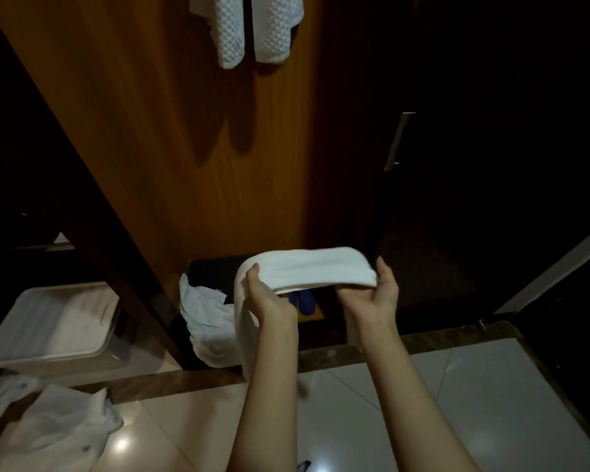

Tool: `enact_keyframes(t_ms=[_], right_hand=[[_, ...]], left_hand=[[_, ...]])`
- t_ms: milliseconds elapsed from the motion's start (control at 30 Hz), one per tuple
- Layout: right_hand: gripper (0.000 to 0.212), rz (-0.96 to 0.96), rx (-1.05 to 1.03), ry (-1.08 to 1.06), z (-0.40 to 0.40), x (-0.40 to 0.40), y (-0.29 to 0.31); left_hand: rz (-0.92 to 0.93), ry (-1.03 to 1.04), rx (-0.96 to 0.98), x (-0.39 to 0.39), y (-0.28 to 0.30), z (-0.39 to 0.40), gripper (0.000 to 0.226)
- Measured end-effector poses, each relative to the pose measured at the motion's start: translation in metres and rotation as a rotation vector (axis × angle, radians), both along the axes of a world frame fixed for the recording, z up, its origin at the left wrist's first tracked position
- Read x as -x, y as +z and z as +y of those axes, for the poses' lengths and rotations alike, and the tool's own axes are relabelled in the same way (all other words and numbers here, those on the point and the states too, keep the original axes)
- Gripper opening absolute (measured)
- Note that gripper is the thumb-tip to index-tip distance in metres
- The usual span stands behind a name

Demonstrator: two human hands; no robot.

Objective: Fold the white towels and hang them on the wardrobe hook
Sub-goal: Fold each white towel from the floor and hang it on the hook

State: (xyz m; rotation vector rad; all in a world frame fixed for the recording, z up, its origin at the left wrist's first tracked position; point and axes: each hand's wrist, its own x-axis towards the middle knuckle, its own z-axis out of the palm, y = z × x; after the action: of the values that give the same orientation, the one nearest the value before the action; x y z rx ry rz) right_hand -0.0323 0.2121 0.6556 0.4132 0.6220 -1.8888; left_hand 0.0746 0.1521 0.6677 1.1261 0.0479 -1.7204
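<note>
A white towel (307,267) stretches as a folded band between my two hands, in front of the open wardrobe. My left hand (266,294) grips its left end, where the cloth drapes down past my wrist. My right hand (378,294) holds the right end from below, thumb up beside it. High on the wooden wardrobe panel (184,131) hang two white waffle towels (249,28). The hook itself is out of view. Another crumpled white towel (205,318) lies at the wardrobe's base.
A pale plastic bin (52,328) stands on the floor at left. White clothes (55,424) lie on the tiled floor at lower left. Blue slippers (304,301) sit inside the wardrobe bottom. A dark door with a metal handle (397,141) is at right.
</note>
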Motion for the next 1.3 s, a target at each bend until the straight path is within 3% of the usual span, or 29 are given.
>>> enact_keyframes(t_ms=[100,200,400,600,733,867,1033,1167,1300], right_hand=[[0.047,0.079,-0.024,0.067,-0.002,-0.003,0.001],[0.049,0.017,-0.054,0.120,0.001,-0.010,-0.005],[0.048,-0.182,-0.312,0.350,0.006,-0.028,-0.021],[0.043,-0.286,-0.284,0.331,0.013,-0.042,-0.040],[0.031,-0.282,-0.296,0.307,0.015,-0.050,-0.054],[0.028,-0.250,-0.284,0.413,0.019,-0.056,-0.068],[0.029,-0.330,-0.300,0.441,0.011,-0.066,-0.086],[0.035,-0.391,-0.343,0.394,-0.001,-0.076,-0.100],[0.028,-0.383,-0.430,0.393,0.003,-0.087,-0.108]], left_hand=[[-0.014,0.023,0.036,0.005,0.005,0.003,0.033],[-0.040,0.020,0.019,0.010,0.012,0.007,0.053],[-0.155,-0.028,0.006,0.011,0.016,0.016,0.061],[-0.282,-0.040,0.127,0.013,0.023,0.018,0.049],[-0.235,-0.028,0.171,0.004,0.023,0.020,0.052],[-0.182,0.025,0.169,-0.005,0.026,0.018,0.040],[-0.152,0.046,0.173,-0.017,0.029,0.017,0.042],[-0.136,0.116,0.198,-0.029,0.034,0.014,0.057],[-0.130,0.141,0.161,-0.040,0.031,0.010,0.026]])
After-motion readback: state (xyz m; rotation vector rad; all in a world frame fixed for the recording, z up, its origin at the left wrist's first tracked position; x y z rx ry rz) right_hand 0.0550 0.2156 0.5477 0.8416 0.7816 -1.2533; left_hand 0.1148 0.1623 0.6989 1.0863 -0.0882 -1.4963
